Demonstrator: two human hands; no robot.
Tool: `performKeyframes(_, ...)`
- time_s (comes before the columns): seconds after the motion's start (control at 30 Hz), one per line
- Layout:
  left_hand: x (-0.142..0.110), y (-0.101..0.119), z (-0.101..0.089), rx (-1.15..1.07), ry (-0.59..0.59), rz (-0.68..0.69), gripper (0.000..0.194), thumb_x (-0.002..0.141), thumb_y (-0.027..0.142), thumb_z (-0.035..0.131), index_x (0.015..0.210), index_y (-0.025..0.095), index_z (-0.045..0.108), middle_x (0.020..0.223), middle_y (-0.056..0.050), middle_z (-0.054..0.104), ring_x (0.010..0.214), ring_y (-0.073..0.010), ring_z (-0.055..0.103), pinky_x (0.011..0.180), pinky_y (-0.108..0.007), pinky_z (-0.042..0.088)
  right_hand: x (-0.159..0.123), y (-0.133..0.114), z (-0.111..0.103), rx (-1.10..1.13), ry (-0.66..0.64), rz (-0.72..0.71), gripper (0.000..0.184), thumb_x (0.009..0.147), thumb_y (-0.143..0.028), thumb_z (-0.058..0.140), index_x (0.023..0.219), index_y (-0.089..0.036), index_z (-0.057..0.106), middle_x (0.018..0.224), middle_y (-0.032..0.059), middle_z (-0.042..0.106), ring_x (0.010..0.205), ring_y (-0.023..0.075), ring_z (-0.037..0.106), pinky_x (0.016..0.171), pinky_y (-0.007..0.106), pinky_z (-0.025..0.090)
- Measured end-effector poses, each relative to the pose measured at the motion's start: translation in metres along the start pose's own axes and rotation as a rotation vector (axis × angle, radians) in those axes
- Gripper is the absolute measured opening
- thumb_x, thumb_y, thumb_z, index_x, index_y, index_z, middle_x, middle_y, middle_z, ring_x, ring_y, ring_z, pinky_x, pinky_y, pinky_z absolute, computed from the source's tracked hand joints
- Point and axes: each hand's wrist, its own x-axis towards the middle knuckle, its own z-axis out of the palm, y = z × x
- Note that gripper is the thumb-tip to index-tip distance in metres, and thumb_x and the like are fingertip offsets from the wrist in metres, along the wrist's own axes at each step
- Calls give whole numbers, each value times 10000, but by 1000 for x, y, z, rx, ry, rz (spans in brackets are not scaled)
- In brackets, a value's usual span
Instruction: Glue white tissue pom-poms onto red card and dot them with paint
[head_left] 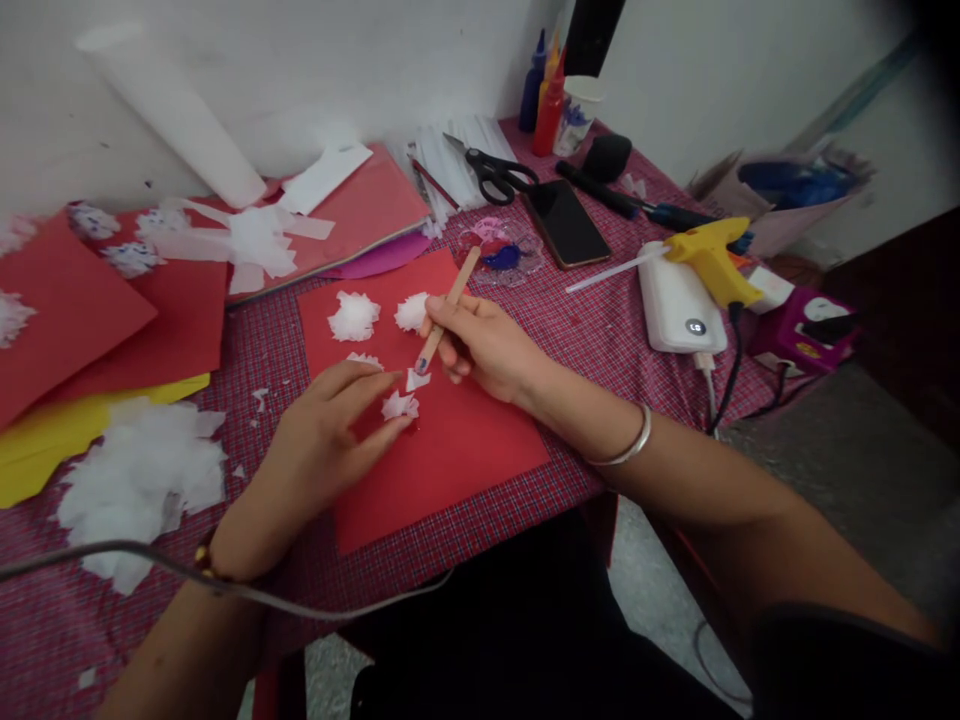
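Your red sheet (472, 450) is dead centre, near part bare, big white pile (142, 480) at left. Left hand (319, 425) has fingers spread; right hand (480, 340)'s pinching a wooden stick (462, 278). Two far tufts (354, 316) look done, third tuft (365, 360)'s mostly hidden, small tuft (400, 406) between left thumb and finger seems barely started.

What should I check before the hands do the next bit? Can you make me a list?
1. Wooden stick held: ok, in the right hand.
2. Dark dab on its tip: ok, at the lower end.
3. Left hand touching the white tuft: cannot tell; it's close beside it.
4. Scissors away from both hands: ok.
5. Cable out of the camera's view of the left forearm: not ok, it crosses in front.
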Motion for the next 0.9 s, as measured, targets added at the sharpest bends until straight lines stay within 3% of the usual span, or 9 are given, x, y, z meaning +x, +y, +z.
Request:
performKeyframes(0.13,8,-5,12,-51,-80,-13,233,814,357,662,1014,240,688,1090,-83,652,1022,-255,612,903,-380,489,5,-2,-15,-90,-87,117,327,1010,-293,513,721,-159,584,379,-105,441,300,39,319,303,135,281)
performKeyframes(0.2,11,-6,16,-64,-86,-56,122,825,329,625,851,232,693,949,-63,652,895,-224,614,802,-343,484,4,-3,-17,-155,-119,131,297,1004,-235,515,730,-153,595,382,-107,441,307,34,335,304,124,277)
performKeyframes(0.33,16,-4,15,-85,-110,-217,218,840,256,540,645,225,633,695,-23,609,652,-171,554,628,-306,396,3,-3,-15,-285,-169,104,227,970,-145,543,748,-154,592,438,-91,517,339,37,396,326,125,325)
performKeyframes(0.43,16,-3,13,-100,-98,-295,187,830,244,544,666,224,630,667,-17,631,641,-171,554,626,-305,380,3,-2,-12,-340,-191,68,215,945,-93,550,743,-165,570,481,-80,556,391,48,466,368,131,380)
performKeyframes(0.57,15,-6,14,-113,-101,-296,160,818,250,567,666,221,612,657,-17,628,644,-171,548,621,-302,374,1,-2,-11,-379,-272,20,226,945,-79,521,743,-171,562,525,-64,564,464,64,525,439,152,435)
performKeyframes(0.9,15,-11,13,-118,-165,-289,161,815,269,541,714,205,648,751,-28,652,692,-171,565,664,-313,394,-3,7,-7,-426,-361,-101,173,966,-119,493,805,-166,534,606,-58,551,543,68,521,534,179,426)
